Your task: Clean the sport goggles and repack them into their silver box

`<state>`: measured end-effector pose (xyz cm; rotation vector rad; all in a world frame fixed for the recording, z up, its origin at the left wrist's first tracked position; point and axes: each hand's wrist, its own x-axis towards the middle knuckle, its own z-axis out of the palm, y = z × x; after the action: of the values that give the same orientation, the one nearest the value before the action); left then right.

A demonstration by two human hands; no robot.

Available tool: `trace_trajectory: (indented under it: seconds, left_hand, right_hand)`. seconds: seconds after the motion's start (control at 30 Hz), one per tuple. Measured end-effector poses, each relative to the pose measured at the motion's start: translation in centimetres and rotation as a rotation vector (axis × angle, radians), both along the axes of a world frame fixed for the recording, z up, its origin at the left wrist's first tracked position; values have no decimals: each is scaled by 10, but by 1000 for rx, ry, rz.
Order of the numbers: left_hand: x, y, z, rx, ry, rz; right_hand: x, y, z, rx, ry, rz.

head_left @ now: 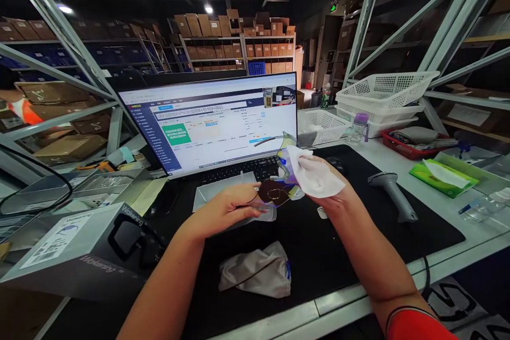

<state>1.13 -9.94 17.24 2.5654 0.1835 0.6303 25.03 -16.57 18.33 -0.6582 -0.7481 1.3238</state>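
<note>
My left hand (pixel 231 207) pinches a pair of sunglasses (pixel 277 188) with dark, purple-tinted lenses, just in front of the laptop's keyboard. My right hand (pixel 332 196) is closed on a white cleaning wipe (pixel 314 172) that is pressed against the upper lens. One thin temple arm (pixel 271 141) sticks up in front of the screen. A grey cloth pouch (pixel 258 271) lies crumpled on the black desk mat (pixel 358 239) below my hands.
An open laptop (pixel 211 122) stands behind my hands. A grey sunglasses box (pixel 83 247) sits at the left. A barcode scanner (pixel 392 191), green tissue pack (pixel 442 175), small bottle (pixel 358 127) and stacked white baskets (pixel 382 95) lie to the right. Shelves of cartons surround the desk.
</note>
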Motion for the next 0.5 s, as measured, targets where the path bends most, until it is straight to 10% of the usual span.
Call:
trace_trajectory:
  seconds: [0.23,0.5]
  left_hand:
    - [7,-8,-9,327,-186,531]
    - [31,-40,-23,589,-207,716]
  right_hand:
    - [-12,-2,-2,47,-90,-234]
    - [-34,6,-14,23,-87,-160]
